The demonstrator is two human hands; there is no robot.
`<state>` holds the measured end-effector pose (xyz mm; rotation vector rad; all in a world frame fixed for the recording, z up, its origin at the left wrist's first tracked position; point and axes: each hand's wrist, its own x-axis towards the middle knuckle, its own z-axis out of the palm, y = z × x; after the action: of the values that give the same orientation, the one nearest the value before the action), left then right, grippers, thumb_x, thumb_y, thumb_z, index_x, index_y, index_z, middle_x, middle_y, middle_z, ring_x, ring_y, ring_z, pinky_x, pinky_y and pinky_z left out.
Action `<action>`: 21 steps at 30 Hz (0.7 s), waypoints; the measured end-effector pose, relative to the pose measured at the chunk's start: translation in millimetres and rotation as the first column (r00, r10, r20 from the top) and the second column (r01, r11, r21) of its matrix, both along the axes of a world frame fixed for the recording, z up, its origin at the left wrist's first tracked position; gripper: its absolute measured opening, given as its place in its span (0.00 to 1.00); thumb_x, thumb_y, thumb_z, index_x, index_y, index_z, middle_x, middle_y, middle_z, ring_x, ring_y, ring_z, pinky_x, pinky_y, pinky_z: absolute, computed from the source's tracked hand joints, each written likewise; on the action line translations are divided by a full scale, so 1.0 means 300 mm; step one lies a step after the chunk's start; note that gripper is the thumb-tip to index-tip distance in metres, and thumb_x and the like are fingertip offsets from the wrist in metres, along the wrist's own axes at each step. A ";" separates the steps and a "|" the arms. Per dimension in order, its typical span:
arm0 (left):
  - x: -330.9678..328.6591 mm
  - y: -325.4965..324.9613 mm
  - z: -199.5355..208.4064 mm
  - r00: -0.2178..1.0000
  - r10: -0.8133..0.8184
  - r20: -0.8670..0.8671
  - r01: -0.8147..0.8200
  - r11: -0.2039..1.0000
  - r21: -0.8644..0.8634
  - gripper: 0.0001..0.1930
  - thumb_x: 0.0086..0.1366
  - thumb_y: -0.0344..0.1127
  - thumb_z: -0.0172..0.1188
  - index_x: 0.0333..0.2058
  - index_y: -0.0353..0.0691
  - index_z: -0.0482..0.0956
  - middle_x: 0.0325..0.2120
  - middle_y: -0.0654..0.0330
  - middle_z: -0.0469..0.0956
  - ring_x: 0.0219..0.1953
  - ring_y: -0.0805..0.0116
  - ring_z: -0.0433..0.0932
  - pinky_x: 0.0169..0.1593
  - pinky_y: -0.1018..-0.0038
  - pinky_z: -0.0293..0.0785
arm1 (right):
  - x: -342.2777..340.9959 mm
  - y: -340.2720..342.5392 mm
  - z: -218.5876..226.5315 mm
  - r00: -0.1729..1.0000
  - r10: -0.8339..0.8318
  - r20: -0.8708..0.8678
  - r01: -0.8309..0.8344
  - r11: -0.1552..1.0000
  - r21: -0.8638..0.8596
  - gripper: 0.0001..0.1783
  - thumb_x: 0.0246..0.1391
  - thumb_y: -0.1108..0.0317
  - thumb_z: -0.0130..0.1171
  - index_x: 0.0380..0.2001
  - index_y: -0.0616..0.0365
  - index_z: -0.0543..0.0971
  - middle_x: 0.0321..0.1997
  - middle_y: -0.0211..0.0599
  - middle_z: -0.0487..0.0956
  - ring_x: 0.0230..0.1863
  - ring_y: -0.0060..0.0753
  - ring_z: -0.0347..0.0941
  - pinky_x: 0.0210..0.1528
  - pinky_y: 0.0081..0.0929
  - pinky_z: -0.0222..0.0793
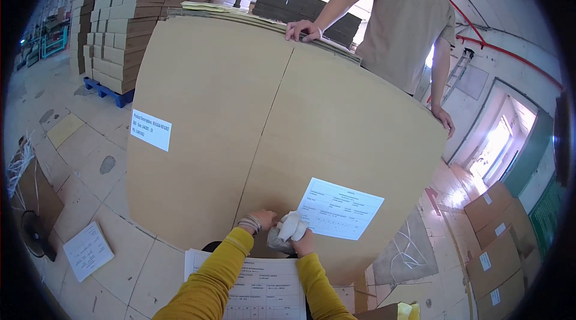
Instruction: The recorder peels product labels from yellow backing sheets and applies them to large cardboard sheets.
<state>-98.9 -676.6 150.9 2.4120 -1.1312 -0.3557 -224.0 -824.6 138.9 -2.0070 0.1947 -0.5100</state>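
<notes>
In front of me stands a large brown cardboard sheet stack (198,170) with a seam running down it. My right hand (303,243) is closed on a crumpled white cloth-like wad (291,225), with a greyish, partly see-through part below it. My left hand (263,218) is just left of the wad, near the cardboard, its fingers curled; whatever they hold is hidden. Right of the wad, a white printed sheet (340,208) lies on the cardboard. A smaller white label (150,130) is at its left. Below my forearms rests a stack of printed sheets (264,290).
Across the cardboard a person (408,26) has one hand on its top edge and the other at its right edge. Stacked cartons (138,20) stand on a blue pallet (108,92). More printed sheets (88,251) and a black fan (37,235) are left; labelled boxes (495,248) stand right.
</notes>
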 end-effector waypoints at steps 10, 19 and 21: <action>0.027 0.031 -0.019 0.999 -0.017 -0.029 0.021 0.991 0.134 0.26 0.53 0.55 0.56 0.42 0.39 0.75 0.43 0.49 0.74 0.47 0.50 0.71 0.52 0.60 0.66 | 0.033 -0.066 -0.098 0.998 0.054 -0.019 -0.055 0.997 -0.050 0.30 0.28 0.67 0.69 0.41 0.59 0.74 0.40 0.45 0.77 0.44 0.48 0.73 0.45 0.36 0.68; 0.040 0.039 -0.042 0.999 -0.047 0.005 0.044 0.966 0.254 0.27 0.50 0.53 0.61 0.43 0.39 0.74 0.43 0.50 0.74 0.49 0.52 0.70 0.53 0.62 0.66 | 0.001 -0.069 -0.056 0.997 0.015 -0.072 -0.006 0.993 0.121 0.25 0.29 0.73 0.67 0.39 0.59 0.76 0.37 0.35 0.79 0.38 0.35 0.75 0.42 0.31 0.69; 0.034 0.042 -0.051 0.999 -0.039 0.027 0.032 0.973 0.228 0.27 0.50 0.53 0.61 0.44 0.39 0.74 0.43 0.50 0.74 0.49 0.53 0.70 0.53 0.62 0.66 | 0.020 -0.111 -0.090 0.998 0.020 -0.067 0.007 0.925 0.379 0.25 0.33 0.75 0.65 0.42 0.57 0.75 0.40 0.33 0.78 0.41 0.34 0.74 0.42 0.32 0.69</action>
<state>-88.8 -663.9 135.7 2.6051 -1.2059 -0.4848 -218.0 -857.7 111.8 -1.6456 0.3060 -0.3647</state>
